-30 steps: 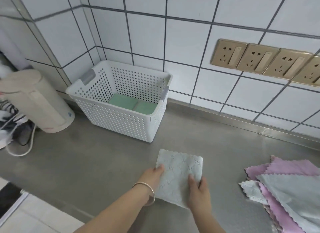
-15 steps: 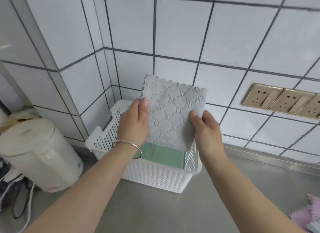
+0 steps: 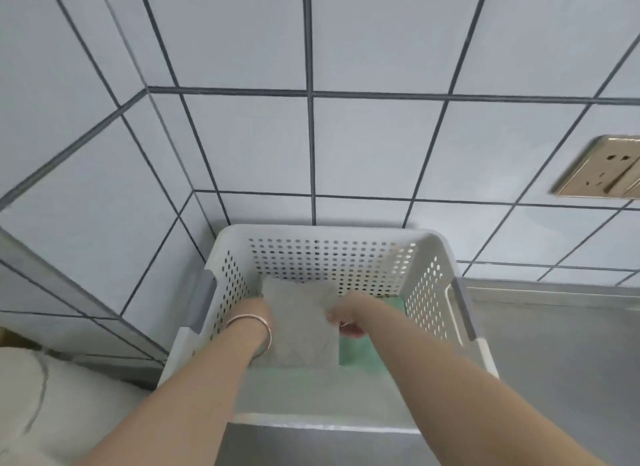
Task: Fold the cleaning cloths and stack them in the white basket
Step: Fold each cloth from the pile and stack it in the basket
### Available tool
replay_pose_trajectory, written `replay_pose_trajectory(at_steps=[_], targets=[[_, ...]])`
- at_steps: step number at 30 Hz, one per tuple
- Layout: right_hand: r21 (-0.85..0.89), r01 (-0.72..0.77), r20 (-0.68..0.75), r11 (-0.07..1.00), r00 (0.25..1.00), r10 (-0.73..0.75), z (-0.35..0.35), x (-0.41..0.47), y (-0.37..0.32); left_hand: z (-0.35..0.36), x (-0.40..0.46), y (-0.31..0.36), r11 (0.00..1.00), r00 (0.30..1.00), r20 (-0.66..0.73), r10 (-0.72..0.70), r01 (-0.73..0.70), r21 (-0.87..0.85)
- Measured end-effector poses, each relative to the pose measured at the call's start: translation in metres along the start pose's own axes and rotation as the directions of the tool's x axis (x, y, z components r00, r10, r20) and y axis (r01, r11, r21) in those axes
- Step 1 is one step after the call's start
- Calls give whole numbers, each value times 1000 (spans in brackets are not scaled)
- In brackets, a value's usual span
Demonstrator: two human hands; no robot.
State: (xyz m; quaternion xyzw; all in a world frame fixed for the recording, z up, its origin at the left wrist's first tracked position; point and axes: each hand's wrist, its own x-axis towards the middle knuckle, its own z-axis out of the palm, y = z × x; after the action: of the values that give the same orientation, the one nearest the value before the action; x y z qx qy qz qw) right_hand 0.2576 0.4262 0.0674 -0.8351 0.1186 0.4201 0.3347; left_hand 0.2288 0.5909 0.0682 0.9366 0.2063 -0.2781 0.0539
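- One white basket [image 3: 433, 292], perforated walls, lower centre of frame, standing on the steel desk [image 3: 554, 361] against the tiled wall [image 3: 363, 146].
- Two grey handle grips on the basket, one on its left side, one on its right.
- One grey cloth [image 3: 301, 323], folded to a rough rectangle, inside the basket, centre-left of the interior.
- Green cloth [image 3: 356, 353] under and to the right of the grey one, at the basket bottom; count of green pieces not clear from here, blurred.
- Both forearms reaching in over the near rim of the basket.
- Left hand [image 3: 258, 315] at the left edge of the grey cloth, fingers hidden behind cloth and wrist; grip on it cannot be told.
- One thin metal bangle [image 3: 251, 321] on the left wrist.
- Right hand [image 3: 348, 318] at the right edge of the grey cloth, fingers curled, pinching that edge.
- One gold wall socket plate [image 3: 602, 169] at the right edge of frame, partly cut off.
- One pale rounded appliance [image 3: 38, 396] at lower left of frame, blurred, just beside the basket.
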Motion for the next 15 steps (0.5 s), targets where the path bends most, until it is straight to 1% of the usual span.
replay_pose_trajectory(at_steps=[2,4,6,10,13,15], targets=[[-48,-19,28,999,999,21,8,15,-2,1,12,3,995,997,80,-17,9,99],[-39,-26,35,999,999,28,11,27,-1,-2,19,4,985,996,86,-34,19,173],[-20,-53,25,998,998,54,12,28,-4,2,27,3,981,995,101,-15,-5,195],[-74,-28,33,997,999,30,15,39,-6,9,32,6,953,989,144,-29,-16,304],[-58,-14,33,998,999,15,17,41,-12,7,39,10,966,988,145,-50,11,257],[-172,-5,55,985,998,15,20,47,-13,4,41,12,978,988,126,-86,60,199]])
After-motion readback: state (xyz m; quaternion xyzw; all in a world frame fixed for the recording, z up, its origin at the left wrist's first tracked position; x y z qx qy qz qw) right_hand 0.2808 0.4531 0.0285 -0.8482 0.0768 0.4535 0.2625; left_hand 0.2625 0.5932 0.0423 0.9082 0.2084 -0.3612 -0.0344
